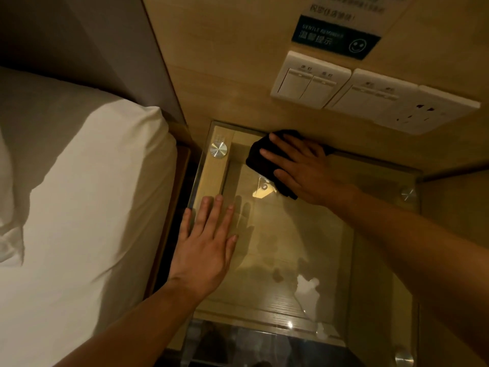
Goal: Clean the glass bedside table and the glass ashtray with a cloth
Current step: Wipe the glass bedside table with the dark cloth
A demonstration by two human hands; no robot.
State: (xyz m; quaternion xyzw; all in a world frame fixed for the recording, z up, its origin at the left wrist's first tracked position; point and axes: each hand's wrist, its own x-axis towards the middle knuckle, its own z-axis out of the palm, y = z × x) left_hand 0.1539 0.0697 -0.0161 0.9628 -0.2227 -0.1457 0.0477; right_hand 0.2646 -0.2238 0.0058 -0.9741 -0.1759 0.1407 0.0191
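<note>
My right hand (299, 168) flat, fingers straight, pressing soft black cloth (260, 154) beneath palm. My left hand (209, 239) flat, fingers straight, resting on clear square glass bedside tabletop (330, 234) under both hands. Cloth limp, light; glass slick, fragile: I'd press gently.

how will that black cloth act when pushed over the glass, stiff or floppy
Probably floppy: the black cloth lies bunched under the flat right hand. It likely slides easily, since the glass table top looks smooth and shiny. Pushed lightly, it may crumple further.
</note>
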